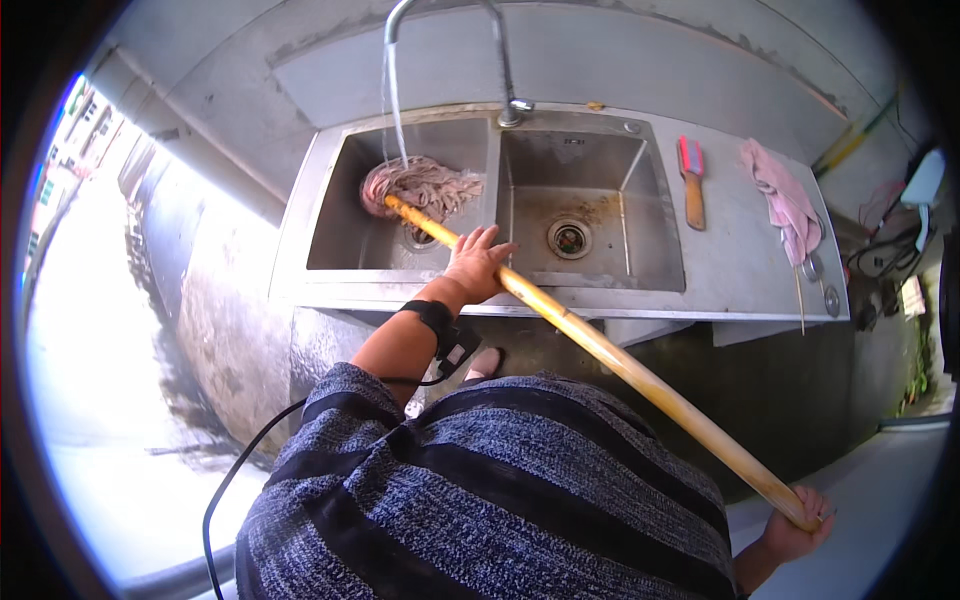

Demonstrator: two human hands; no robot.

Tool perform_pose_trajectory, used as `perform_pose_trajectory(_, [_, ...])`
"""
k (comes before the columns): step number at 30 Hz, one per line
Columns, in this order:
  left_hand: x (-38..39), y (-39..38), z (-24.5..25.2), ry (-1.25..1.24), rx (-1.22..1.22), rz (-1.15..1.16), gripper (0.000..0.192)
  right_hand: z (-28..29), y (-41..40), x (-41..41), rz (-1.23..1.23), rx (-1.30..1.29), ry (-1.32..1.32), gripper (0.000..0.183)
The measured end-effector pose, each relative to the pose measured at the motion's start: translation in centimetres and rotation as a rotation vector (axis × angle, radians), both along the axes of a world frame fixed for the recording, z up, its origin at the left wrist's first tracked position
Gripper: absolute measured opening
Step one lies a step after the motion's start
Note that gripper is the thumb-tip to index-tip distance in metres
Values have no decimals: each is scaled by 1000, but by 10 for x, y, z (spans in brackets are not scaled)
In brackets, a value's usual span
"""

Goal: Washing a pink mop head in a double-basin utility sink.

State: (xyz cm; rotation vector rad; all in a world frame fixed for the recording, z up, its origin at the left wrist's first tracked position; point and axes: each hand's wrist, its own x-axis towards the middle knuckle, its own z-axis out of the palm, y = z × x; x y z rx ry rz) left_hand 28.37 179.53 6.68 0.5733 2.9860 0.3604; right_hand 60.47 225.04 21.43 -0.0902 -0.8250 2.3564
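Note:
A string mop head (431,187), pale pinkish and wet, lies in the left basin (345,240) of a steel double sink. Water (397,112) pours onto it from a curved chrome faucet (504,67). The mop's yellow wooden handle (622,360) slants out of the basin, over the sink's front edge and past my body on the right. My left hand (476,266) lies across the handle near that edge, loosely holding it with the fingers extended; its palm side is hidden. At the handle's far end, my right hand (799,525) is wrapped around the tip.
The right basin (555,161) has brown stains and a drain (568,237). On the counter to its right lie a wooden-handled brush (691,180) and a pink cloth (784,199). A black cable (232,480) hangs along my left side. Dark cords (885,259) lie at the far right.

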Motion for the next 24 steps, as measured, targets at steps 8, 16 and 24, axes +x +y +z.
perform_pose_trajectory(8, [-7, -11, 23, 61, 137, -16, 62, 65, 46, -25, -282, 493, -102, 18])
perform_pose_trajectory(16, [-52, -65, 40, -32, 330, -163, 23, 144, -22, -78, -96, 445, 75, 23])
perform_pose_trajectory(24, [-56, -69, 21, 190, 202, -75, 14, 105, -71, -101, 314, 375, 136, 22])
